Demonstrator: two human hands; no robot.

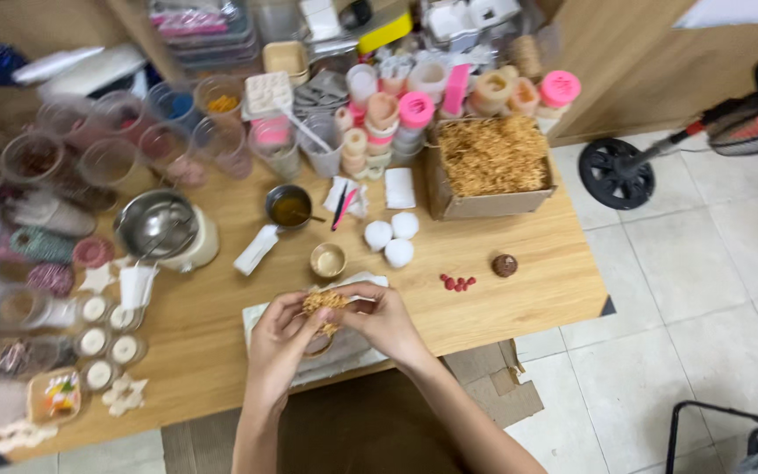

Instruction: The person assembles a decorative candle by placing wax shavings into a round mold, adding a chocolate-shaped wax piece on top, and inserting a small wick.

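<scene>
Both hands, left hand (281, 332) and right hand (377, 318), close fingertips around a small tan straw-like fibre tuft (324, 302), pinching it steady just above the pale folded cloth (344, 351), well short of the brown cardboard box of matching shredded fibre (490, 167).

Single head cam, looking steeply down from above the person's own position, at about arm's length over the wooden table (502, 290). Both forearms enter from the bottom edge, hands near frame centre. View faces across the table toward the far wall. Tiled floor (712, 290) and a fan (704, 132) fill the right side. No second view, so no overlap.
</scene>
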